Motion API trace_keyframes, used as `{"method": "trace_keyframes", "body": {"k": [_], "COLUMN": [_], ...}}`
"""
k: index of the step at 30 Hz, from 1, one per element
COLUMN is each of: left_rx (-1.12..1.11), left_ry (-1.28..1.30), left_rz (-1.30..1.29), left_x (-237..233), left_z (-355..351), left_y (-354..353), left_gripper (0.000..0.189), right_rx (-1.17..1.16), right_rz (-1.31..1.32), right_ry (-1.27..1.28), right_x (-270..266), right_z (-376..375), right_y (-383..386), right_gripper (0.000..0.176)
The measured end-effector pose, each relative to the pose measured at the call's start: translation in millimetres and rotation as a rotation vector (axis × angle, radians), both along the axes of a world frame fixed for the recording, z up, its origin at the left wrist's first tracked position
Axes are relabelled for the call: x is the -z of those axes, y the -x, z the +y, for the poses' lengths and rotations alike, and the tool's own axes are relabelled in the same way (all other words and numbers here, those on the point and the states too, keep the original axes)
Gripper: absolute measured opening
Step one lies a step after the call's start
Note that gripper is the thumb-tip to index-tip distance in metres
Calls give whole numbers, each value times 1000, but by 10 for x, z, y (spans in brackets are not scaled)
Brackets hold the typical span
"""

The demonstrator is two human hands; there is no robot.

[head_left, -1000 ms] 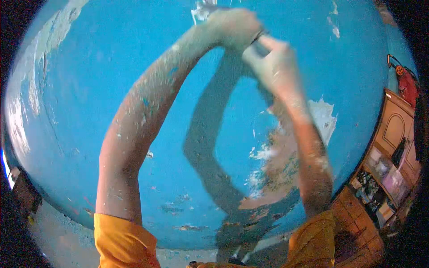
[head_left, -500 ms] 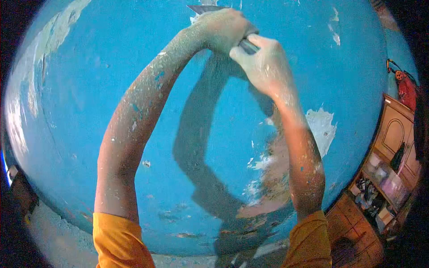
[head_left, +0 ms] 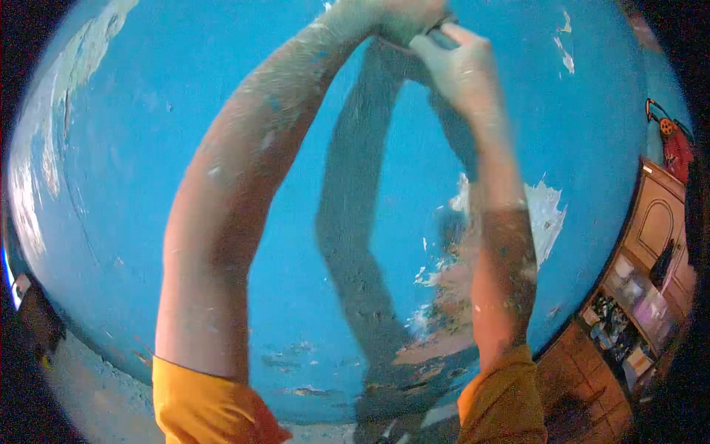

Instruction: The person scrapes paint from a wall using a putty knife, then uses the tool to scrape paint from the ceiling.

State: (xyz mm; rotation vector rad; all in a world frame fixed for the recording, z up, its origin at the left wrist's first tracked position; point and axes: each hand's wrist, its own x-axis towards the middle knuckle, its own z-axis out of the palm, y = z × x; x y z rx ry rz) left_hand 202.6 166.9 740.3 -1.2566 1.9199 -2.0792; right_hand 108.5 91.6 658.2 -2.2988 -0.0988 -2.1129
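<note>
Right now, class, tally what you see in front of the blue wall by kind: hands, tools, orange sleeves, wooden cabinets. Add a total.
Hands: 2, left hand and right hand
Tools: 1, dark tool handle held between both hands
Orange sleeves: 2, left sleeve and right sleeve
Wooden cabinets: 1, cabinet
Total: 6

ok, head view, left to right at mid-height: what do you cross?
Peeled paint strip → bare blue wall → left forearm → arm shadow → right forearm → large bare patch → wooden cabinet.
</note>
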Motion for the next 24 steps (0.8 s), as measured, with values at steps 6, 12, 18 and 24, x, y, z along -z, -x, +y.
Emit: {"method": "trace_keyframes", "body": {"k": [6, 12, 18, 24], "left_rx": [-197, -42, -127, 62], "left_ry": [-304, -68, -409, -321], "left_rz": [200, 162, 207, 68], "left_x": [518, 47, 325, 285], "left_z": [199, -66, 178, 73], "left_y": [134, -138, 278, 247], "left_gripper": [31, 29, 27, 27], "right_rx": [-49, -77, -35, 142], "right_rz": [48, -106, -62, 65], "right_ry": [-154, -164, -194, 13], "right_x": [625, 178, 508, 327], "right_z": [271, 99, 298, 181], "right_y": [121, 60, 213, 419], "right_gripper": [26, 31, 35, 31]}}
